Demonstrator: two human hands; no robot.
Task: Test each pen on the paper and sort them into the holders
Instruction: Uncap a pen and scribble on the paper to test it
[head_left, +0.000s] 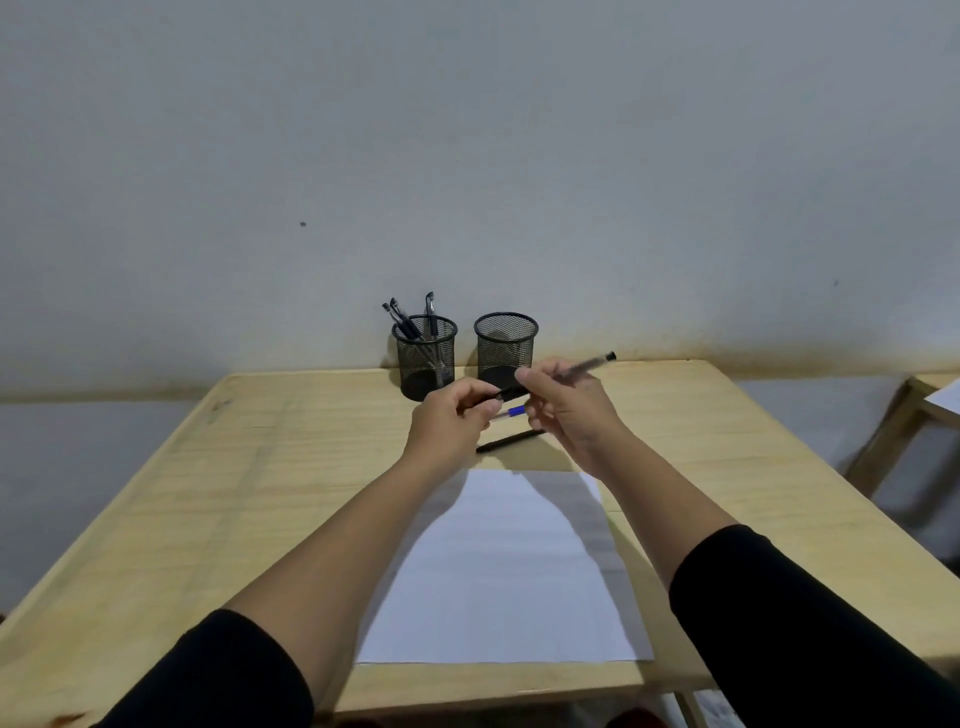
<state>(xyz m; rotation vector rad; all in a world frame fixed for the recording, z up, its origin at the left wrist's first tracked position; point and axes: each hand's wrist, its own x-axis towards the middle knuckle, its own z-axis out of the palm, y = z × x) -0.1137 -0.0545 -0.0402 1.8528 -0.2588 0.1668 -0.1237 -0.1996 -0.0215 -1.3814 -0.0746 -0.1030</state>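
My right hand holds a clear-barrelled black pen whose rear end points up and right. My left hand pinches the pen's black cap at its other end. Both hands hover over the table beyond a white paper sheet. Under them lie a pen with a blue part and a black pen. At the back stand two black mesh holders: the left holder has three black pens in it, and in the right holder no pens show.
The wooden table runs up to a grey wall. Another wooden table's corner with a paper on it shows at the right edge. My black sleeves cover both forearms near the front edge.
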